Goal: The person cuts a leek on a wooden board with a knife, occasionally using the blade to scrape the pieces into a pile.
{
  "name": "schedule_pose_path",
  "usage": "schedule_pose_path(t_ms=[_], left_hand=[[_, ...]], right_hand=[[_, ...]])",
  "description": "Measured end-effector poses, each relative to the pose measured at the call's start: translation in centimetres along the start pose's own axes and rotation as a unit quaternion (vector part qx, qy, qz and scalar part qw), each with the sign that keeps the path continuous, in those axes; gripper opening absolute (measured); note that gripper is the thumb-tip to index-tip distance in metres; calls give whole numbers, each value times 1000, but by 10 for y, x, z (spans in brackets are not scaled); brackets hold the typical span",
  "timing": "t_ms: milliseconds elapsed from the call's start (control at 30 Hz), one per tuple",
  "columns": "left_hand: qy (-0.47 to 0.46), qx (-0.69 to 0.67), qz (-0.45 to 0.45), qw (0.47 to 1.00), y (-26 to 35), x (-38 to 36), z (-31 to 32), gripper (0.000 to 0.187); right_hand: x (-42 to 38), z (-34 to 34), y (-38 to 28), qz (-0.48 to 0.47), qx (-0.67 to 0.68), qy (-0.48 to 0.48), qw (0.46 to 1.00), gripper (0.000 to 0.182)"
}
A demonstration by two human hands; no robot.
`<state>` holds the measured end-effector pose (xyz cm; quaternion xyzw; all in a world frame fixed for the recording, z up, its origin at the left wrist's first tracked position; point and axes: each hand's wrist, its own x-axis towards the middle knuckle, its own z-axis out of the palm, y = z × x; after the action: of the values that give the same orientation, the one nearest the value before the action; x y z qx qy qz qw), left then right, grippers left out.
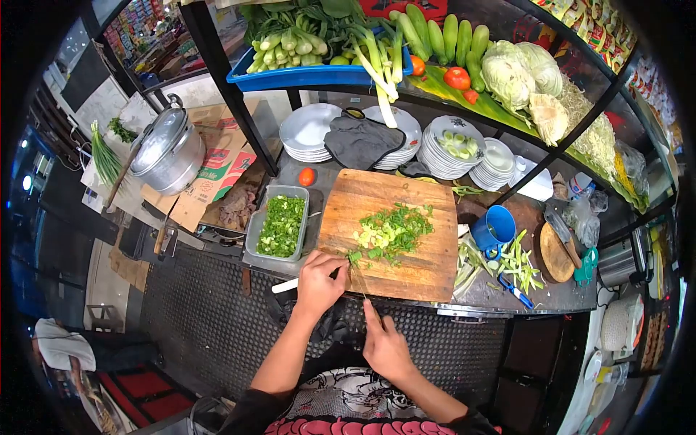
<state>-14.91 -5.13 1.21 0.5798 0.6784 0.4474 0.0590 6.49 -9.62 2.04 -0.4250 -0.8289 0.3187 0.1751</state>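
A wooden cutting board (420, 268) lies on the counter with a heap of chopped greens (391, 230) in its middle. My left hand (319, 281) rests on the board's near left corner, closed around a white-handled knife (284, 286) whose handle sticks out to the left. My right hand (384, 346) is just off the board's front edge. It pinches a thin green stalk (360, 279) that reaches up onto the board beside my left hand. The blade is hidden by my fingers.
A clear tub (255, 232) of chopped greens stands left of the board, a blue cup (494, 227) and green trimmings (507, 261) to the right. Stacked plates (310, 132), a grey cloth (360, 141) and a tomato (307, 176) lie behind. A lidded pot (170, 148) stands far left.
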Motion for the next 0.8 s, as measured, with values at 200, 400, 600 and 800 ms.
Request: schedule_pose_path(t_ms=[200, 400, 600, 800], left_hand=[[-10, -1, 13, 1000, 3, 0, -5, 11], [-34, -9, -20, 999, 2, -4, -11, 14], [-15, 40, 1, 999, 0, -11, -15, 18], [-31, 35, -5, 999, -2, -11, -26, 24]], right_hand=[[-33, -23, 9, 35, 83, -16, 996, 70], [-17, -6, 7, 11, 85, 9, 996, 71], [-6, -9, 9, 50, 85, 6, 995, 70], [-10, -13, 15, 27, 75, 14, 997, 67]])
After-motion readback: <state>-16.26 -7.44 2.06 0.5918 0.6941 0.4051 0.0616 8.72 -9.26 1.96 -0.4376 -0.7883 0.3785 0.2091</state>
